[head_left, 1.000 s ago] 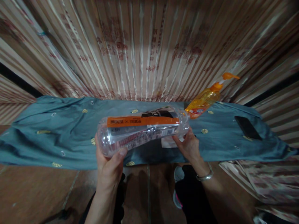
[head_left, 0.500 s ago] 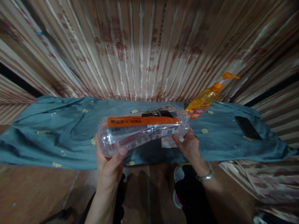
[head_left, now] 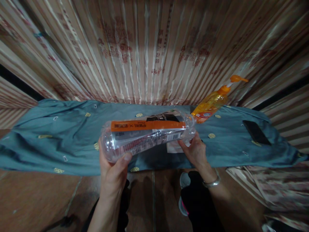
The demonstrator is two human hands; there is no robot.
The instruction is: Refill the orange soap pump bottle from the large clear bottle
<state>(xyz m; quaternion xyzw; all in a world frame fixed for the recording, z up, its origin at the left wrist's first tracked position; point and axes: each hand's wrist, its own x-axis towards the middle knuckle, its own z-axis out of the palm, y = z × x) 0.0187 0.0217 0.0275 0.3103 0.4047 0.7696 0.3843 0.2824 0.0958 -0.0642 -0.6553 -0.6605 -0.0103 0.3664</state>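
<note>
A large clear plastic bottle [head_left: 147, 133] with an orange, white and black label lies sideways in the air over a blue-green cloth [head_left: 60, 141]. My left hand [head_left: 113, 169] is closed round its base, thumb on the front. My right hand [head_left: 195, 151] grips the neck end, its fingers wrapped under the bottle. A small white piece of paper [head_left: 172, 148] lies on the cloth just below the bottle, partly hidden by my right hand.
An orange pump bottle [head_left: 212, 101] stands at the cloth's back right. A dark phone [head_left: 256, 132] lies flat further right. Patterned pleated curtains [head_left: 149, 48] hang behind. Brown tiled floor [head_left: 36, 199] and my dark trousers and shoes are below.
</note>
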